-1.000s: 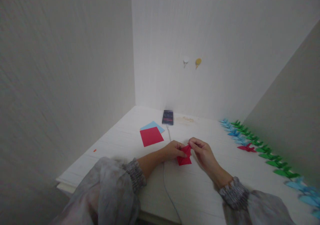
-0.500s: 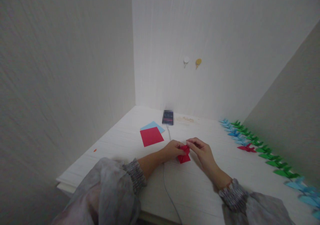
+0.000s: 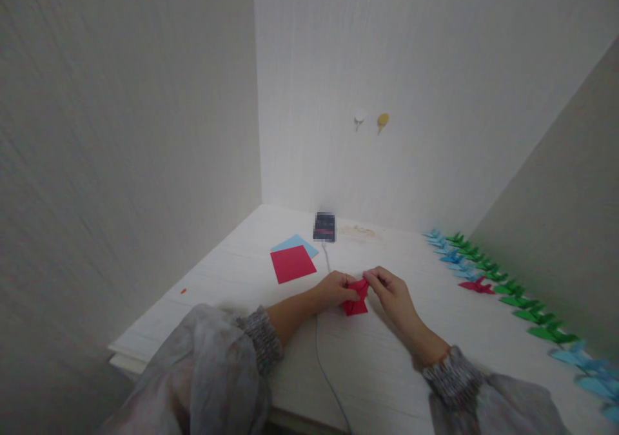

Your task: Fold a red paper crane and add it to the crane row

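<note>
A partly folded piece of red origami paper (image 3: pixel 356 306) is held between both hands, just above the white table. My left hand (image 3: pixel 335 290) grips its left side, with the thumb pressed over the front. With thumb and forefinger, my right hand (image 3: pixel 385 281) pinches the upper right corner of the same paper. Some of its folds are covered by the fingers. Beyond my left hand, a flat red paper square (image 3: pixel 293 264) lies partly over a light blue sheet (image 3: pixel 297 241).
Folded paper cranes, green (image 3: pixel 527 307), blue (image 3: pixel 453 256) and one red (image 3: pixel 476 285), line the table's right side. A blurred dark device (image 3: pixel 324 227) stands at the back, its grey cable (image 3: pixel 325 370) running under my left wrist. An orange scrap (image 3: pixel 183 290) lies left.
My right hand has shifted slightly, pulling the paper's upper right corner up and outward. My left hand stays in place on the paper.
</note>
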The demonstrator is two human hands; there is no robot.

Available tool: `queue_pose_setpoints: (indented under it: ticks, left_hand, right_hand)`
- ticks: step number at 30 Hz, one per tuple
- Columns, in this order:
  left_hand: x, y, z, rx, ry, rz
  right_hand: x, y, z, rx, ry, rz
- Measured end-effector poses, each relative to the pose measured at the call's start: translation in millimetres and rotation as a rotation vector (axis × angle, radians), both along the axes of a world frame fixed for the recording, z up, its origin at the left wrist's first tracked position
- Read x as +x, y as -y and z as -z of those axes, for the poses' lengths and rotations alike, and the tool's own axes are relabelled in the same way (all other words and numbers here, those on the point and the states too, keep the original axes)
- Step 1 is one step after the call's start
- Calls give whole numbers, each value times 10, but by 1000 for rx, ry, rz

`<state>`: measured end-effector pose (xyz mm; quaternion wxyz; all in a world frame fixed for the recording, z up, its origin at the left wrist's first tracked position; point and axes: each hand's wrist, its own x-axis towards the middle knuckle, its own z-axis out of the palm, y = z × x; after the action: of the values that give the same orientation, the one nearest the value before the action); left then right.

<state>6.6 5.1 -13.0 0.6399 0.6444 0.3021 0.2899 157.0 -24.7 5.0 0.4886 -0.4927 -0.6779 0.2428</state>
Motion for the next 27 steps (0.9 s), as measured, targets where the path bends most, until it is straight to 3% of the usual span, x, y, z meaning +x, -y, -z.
queue_pose_setpoints:
  ticks: [8, 14, 21, 27]
  left_hand:
    - [-25, 46, -96, 112, -44, -41]
    - [-11, 22, -61, 1, 23, -47]
    - [-15, 24, -116, -85, 141, -115]
    - [-13, 16, -104, -104, 181, -100]
  right_hand:
    - [-4, -2, -6, 45, 47, 3]
    - [-4, 9, -18, 2, -11, -5]
    - [23, 7, -29, -78, -286, -163]
    - [9, 9, -29, -63, -251, -198]
